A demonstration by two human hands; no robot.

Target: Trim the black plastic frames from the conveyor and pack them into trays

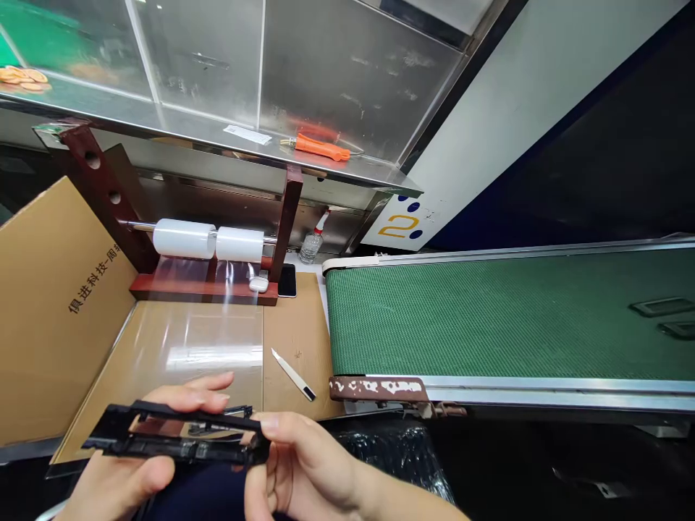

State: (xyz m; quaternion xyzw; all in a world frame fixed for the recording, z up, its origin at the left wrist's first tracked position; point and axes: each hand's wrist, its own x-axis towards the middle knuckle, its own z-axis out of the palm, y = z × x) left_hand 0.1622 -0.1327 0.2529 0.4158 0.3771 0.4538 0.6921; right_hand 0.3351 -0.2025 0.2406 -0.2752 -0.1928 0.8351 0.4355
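A long black plastic frame part is held level between both hands at the bottom left. My left hand grips its left half, thumb under and fingers stretched over the top. My right hand pinches its right end between thumb and fingers. Under the hands lies a sheet of clear film pulled out over a cardboard pad. A small blade rests on the cardboard just beyond my right hand.
Two white film rolls hang on a dark red stand. A phone and a water bottle stand behind. A green conveyor belt runs to the right with two dark parts. An orange tool lies on the steel shelf. A cardboard box stands left.
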